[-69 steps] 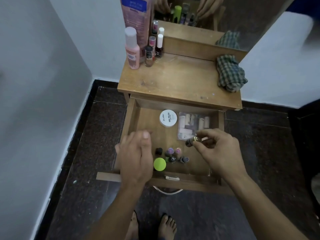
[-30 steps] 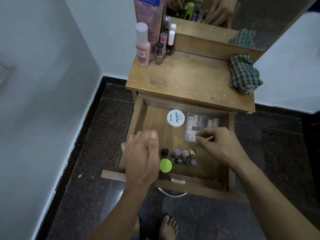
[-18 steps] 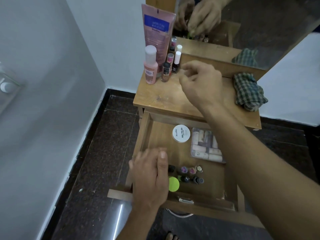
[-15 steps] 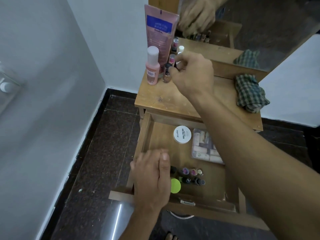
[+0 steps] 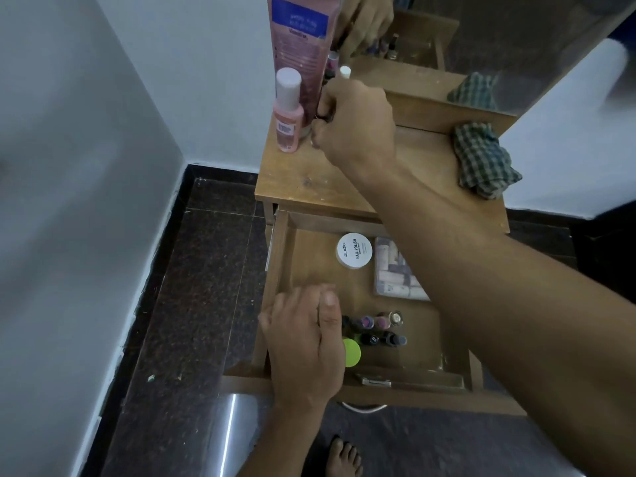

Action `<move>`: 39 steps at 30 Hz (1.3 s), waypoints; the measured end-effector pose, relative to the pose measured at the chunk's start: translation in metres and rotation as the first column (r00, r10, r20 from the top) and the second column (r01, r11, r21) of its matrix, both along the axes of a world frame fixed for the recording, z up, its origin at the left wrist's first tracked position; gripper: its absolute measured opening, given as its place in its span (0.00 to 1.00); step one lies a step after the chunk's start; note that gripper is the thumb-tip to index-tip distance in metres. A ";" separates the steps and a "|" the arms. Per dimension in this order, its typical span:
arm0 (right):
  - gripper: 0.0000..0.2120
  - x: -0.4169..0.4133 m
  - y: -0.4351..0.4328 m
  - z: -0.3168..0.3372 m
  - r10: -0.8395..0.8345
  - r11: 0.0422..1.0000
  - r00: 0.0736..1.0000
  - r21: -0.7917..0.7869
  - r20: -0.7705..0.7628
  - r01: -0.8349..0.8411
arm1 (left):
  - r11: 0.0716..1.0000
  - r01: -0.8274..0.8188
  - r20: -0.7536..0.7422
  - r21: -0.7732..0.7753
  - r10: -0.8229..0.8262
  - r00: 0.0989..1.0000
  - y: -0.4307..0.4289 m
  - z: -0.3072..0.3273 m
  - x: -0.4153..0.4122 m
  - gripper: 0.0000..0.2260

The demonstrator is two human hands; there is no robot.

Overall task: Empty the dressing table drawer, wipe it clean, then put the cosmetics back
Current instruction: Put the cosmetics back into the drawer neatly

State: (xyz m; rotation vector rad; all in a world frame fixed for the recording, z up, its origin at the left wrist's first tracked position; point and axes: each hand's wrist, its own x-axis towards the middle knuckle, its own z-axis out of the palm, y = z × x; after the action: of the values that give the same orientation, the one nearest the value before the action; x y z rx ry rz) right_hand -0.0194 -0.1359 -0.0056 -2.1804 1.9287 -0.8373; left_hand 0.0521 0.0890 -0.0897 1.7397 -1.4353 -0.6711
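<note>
The wooden drawer (image 5: 280,270) stands pulled out. In it lie a white round jar (image 5: 354,251), a clear packet of small items (image 5: 392,275), several small nail polish bottles (image 5: 377,328) and a green lid (image 5: 352,352). My left hand (image 5: 306,342) rests flat on the drawer's front left corner. My right hand (image 5: 356,122) is at the back left of the tabletop (image 5: 309,180); its curled fingers pinch a small dark-capped nail polish bottle (image 5: 324,115) beside the pink bottle (image 5: 287,115). The hand hides most of that small bottle.
A tall pink tube (image 5: 303,39) and a white-capped bottle (image 5: 345,71) stand behind the pink bottle. A checked cloth (image 5: 481,160) lies at the tabletop's right back. A mirror (image 5: 516,46) rises behind. White walls close in on the left; my bare foot (image 5: 344,456) is below the drawer.
My right hand left the drawer, where it set a bottle among the others, and moved up to the bottles on the tabletop, closing on one. My left hand stayed on the drawer.
</note>
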 end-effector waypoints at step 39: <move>0.10 -0.078 0.294 -0.072 -0.446 0.838 0.894 0.330 -0.045 0.435 | 0.999 0.040 0.074 0.024 -0.041 0.996 0.006 -0.001 -0.004 0.32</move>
State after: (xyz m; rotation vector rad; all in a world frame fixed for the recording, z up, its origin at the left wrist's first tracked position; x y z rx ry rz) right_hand -0.0972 0.1580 -0.0780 -1.5429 2.3928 -0.5338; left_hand 0.0476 0.0948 -0.0903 1.7734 -1.5227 -0.6518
